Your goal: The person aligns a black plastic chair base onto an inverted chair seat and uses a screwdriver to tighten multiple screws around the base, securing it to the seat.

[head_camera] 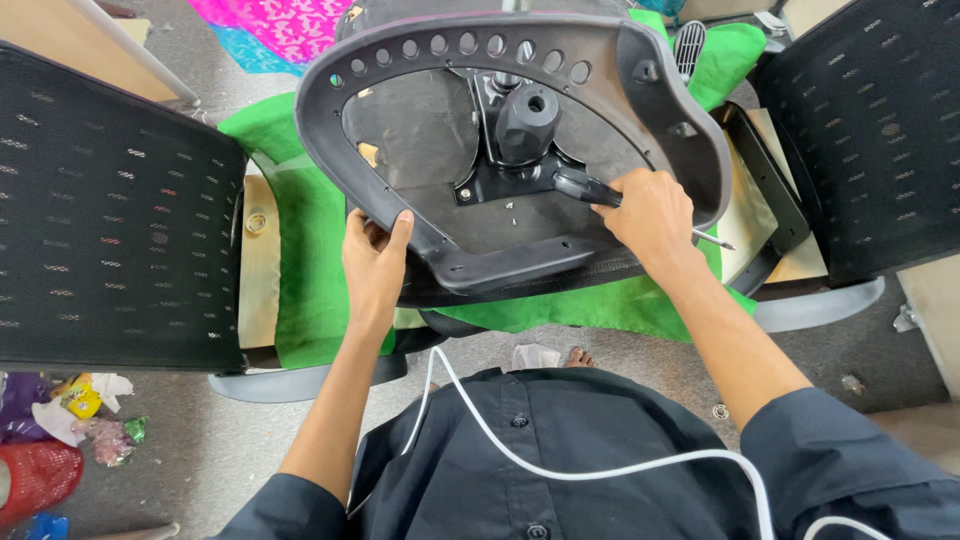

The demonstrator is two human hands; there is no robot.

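Left hand (374, 262) clamped on upturned chair seat (420, 130) rim, right hand (650, 215) gripping black lever (585, 188) (underside mechanism), green cloth (310, 270) beneath

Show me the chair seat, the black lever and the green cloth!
chair seat (600, 60): head view, on its grey rim.
black lever (580, 187): head view, on its handle.
green cloth (310, 270): head view, on its left part.

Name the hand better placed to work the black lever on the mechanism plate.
Right hand: it already grips the lever on the plate. Left hand is busy clamping the chair seat's rim, steadying it.
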